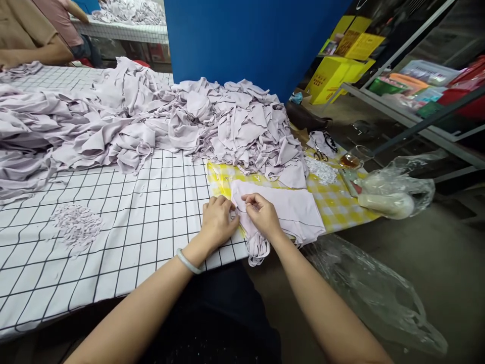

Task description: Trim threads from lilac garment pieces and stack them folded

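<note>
My left hand, with a pale bracelet at the wrist, rests at the left edge of a flat pale lilac cloth piece. Its fingers are curled and close together; what they hold is too small to make out. My right hand lies over the same cloth, thumb and forefinger pinched near its left end. A bundle of narrow lilac strips hangs over the table's front edge below my right hand. Behind the cloth piece rises a large heap of lilac pieces.
Small scraps lie on the checked white tablecloth at left. Scissors, white bits, a glass and a plastic bag are at right. A person's arm shows at the back left, beyond a blue panel.
</note>
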